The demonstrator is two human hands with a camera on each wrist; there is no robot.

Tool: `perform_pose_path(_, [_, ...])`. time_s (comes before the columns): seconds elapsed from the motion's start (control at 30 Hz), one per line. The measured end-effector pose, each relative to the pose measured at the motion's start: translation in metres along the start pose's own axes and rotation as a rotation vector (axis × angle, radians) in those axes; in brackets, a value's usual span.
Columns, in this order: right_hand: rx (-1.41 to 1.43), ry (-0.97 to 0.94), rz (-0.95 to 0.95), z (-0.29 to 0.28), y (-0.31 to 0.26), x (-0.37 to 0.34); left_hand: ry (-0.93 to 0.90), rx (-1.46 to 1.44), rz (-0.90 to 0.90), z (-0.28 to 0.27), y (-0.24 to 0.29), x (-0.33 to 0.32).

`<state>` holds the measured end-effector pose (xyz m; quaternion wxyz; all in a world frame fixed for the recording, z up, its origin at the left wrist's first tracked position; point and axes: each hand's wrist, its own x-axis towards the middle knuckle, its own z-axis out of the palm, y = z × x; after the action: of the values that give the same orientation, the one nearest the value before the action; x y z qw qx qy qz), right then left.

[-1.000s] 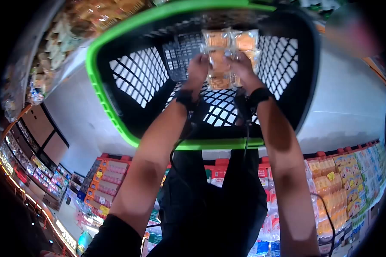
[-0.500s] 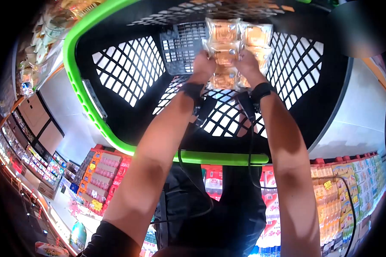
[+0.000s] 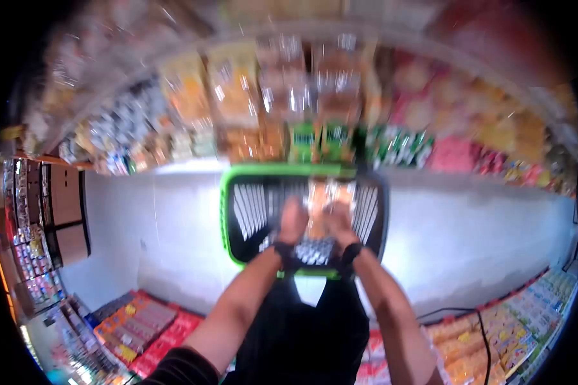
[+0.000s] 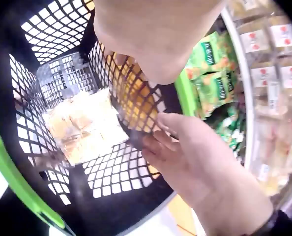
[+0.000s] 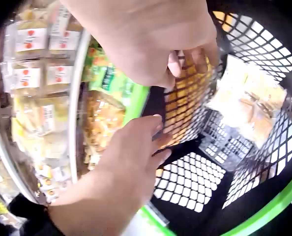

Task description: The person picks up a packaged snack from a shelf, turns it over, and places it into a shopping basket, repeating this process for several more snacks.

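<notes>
Clear-wrapped packs (image 4: 82,123) lay inside a black, green-rimmed basket (image 3: 224,221), just right of centre in the head view. At the basket's opening, the left hand (image 5: 121,169) and right hand (image 4: 200,164) hung, fingers loosely bent, thumbs spread from them. Packaged goods (image 3: 234,83) lined the frame's top.

Head view above, wrists close, basket (image 3: 282,171) shared

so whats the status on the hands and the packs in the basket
Left hand and right hand empty, fingers loosely curled. Wrapped packs lying inside the basket, clear of both hands. No obstruction visible above them.
</notes>
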<state>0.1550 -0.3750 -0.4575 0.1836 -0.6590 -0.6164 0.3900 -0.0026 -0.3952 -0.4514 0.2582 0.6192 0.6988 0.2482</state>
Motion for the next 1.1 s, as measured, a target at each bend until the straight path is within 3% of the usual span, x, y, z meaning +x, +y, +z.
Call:
perform_pose_path(0.07, [0.009, 0.18, -0.21, -0.03, -0.055, 0.009, 0.125, -0.168, -0.126, -0.048, 0.052, 0.015])
perform_pose_path(0.1, [0.062, 0.161, -0.132, -0.063, -0.109, 0.007, 0.086, -0.206, -0.201, -0.076, 0.078, 0.023])
perform_pose_path(0.17, [0.161, 0.218, -0.271, -0.109, -0.177, 0.018, 0.085, -0.397, -0.21, -0.136, 0.136, 0.043])
perform_pose_path(0.2, [0.168, 0.25, -0.347, -0.137, -0.212, 0.02, 0.09, -0.417, -0.122, -0.161, 0.155, 0.054])
perform_pose_path(0.23, [0.177, 0.285, -0.428, -0.167, -0.246, 0.023, 0.226, -0.356, 0.112, -0.181, 0.174, 0.069])
perform_pose_path(0.3, [0.116, 0.351, -0.54, -0.207, -0.293, 0.035, 0.277, -0.327, 0.32, -0.23, 0.205, 0.096])
perform_pose_path(0.43, [0.121, 0.446, -0.594, -0.287, -0.378, 0.041, 0.419, -0.358, 0.447, -0.318, 0.273, 0.136])
perform_pose_path(0.53, [0.046, 0.575, -0.709, -0.31, -0.402, 0.087, 0.54, -0.275, 0.602, -0.362, 0.305, 0.179])
perform_pose_path(0.6, [-0.03, 0.525, -0.707, -0.317, -0.412, 0.11, 0.6, -0.156, 0.691, -0.372, 0.313, 0.209])
perform_pose_path(0.7, [-0.178, 0.309, -0.554, -0.315, -0.417, 0.132, 0.148, 0.186, 0.273, -0.341, 0.279, 0.265])
perform_pose_path(0.77, [-0.295, 0.076, -0.267, -0.326, -0.444, 0.113, 0.132, 0.21, 0.432, -0.336, 0.274, 0.27])
perform_pose_path(0.87, [-0.272, 0.206, -0.458, -0.294, -0.391, 0.179, 0.075, 0.212, 0.492, -0.311, 0.246, 0.301])
perform_pose_path(0.9, [-0.263, 0.246, -0.523, -0.286, -0.374, 0.19, 0.087, 0.216, 0.433, -0.303, 0.242, 0.306])
perform_pose_path(1.0, [-0.292, 0.178, -0.338, -0.303, -0.407, 0.151, 0.078, 0.215, 0.36, -0.298, 0.247, 0.308])
perform_pose_path(1.1, [-0.286, 0.23, -0.389, -0.306, -0.419, 0.13, 0.099, 0.239, 0.37, -0.316, 0.261, 0.289])
